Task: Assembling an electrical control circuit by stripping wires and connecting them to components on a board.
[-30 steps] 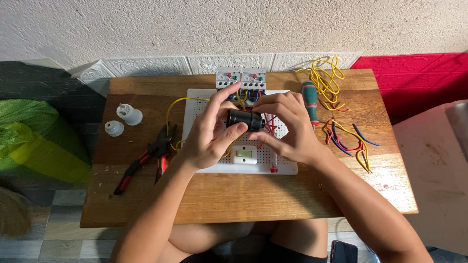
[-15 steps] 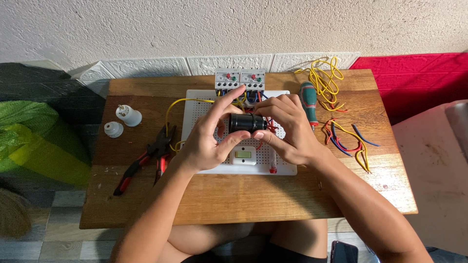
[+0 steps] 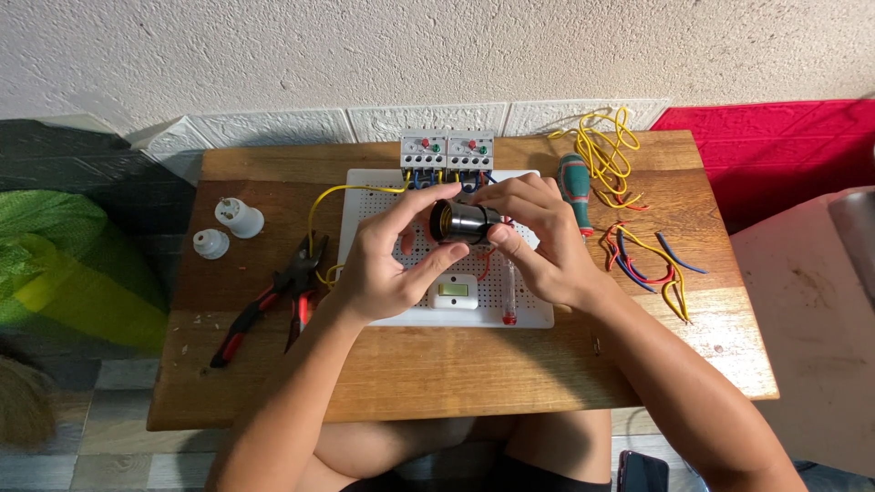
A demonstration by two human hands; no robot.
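Lamp socket (image 3: 465,221) – glossy black plastic; table (image 3: 474,364) – smooth varnished wood; board (image 3: 392,205) – matt white

We have a single view — a camera worn on the head, looking steeply down and forward over the wooden table (image 3: 456,374) toward the white textured wall (image 3: 437,46) behind it. It sits fairly near: our forearms run up from the bottom edge and our knees show beneath the table's near side. The table fills the middle of the frame, floor at the left — no second view shares the scene.
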